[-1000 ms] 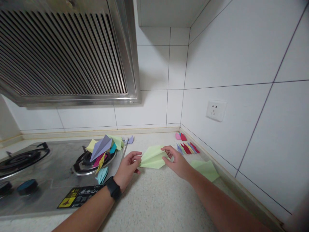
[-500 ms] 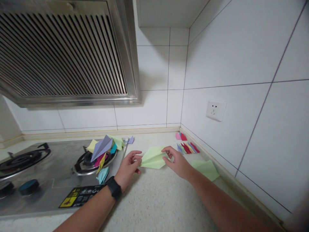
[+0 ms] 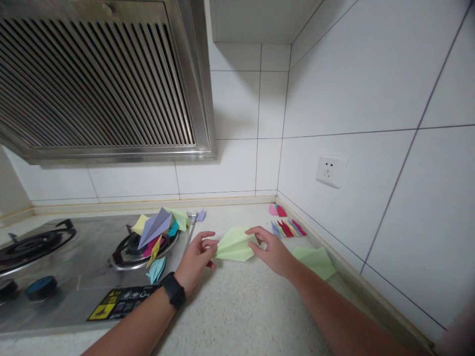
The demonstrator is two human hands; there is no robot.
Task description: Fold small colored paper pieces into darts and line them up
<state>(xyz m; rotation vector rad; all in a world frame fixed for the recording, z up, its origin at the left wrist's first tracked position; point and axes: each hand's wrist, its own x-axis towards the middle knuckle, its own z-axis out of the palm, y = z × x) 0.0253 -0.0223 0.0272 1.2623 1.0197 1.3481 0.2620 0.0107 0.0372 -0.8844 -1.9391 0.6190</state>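
Note:
A pale green paper plane (image 3: 233, 244), creased along its middle, is held between my two hands just above the counter. My left hand (image 3: 196, 257), with a black watch on the wrist, pinches its pointed left end. At the broader right end, my right hand (image 3: 272, 249) grips it between thumb and fingers. Beyond my right forearm lies another pale green folded paper (image 3: 316, 262), partly hidden by that arm. Small folded papers (image 3: 287, 228) in red, yellow and lavender stand in a row behind my right hand.
A pile of folded papers (image 3: 156, 227) rests on the right burner of the steel gas stove (image 3: 89, 247). A light blue folded paper (image 3: 156, 269) lies at the stove's edge. Pink and red pieces (image 3: 277, 210) sit in the back corner. The range hood (image 3: 111, 153) hangs above left.
Almost nothing differs. Both hands keep their hold on the pale green paper plane, and the view has shifted very slightly.

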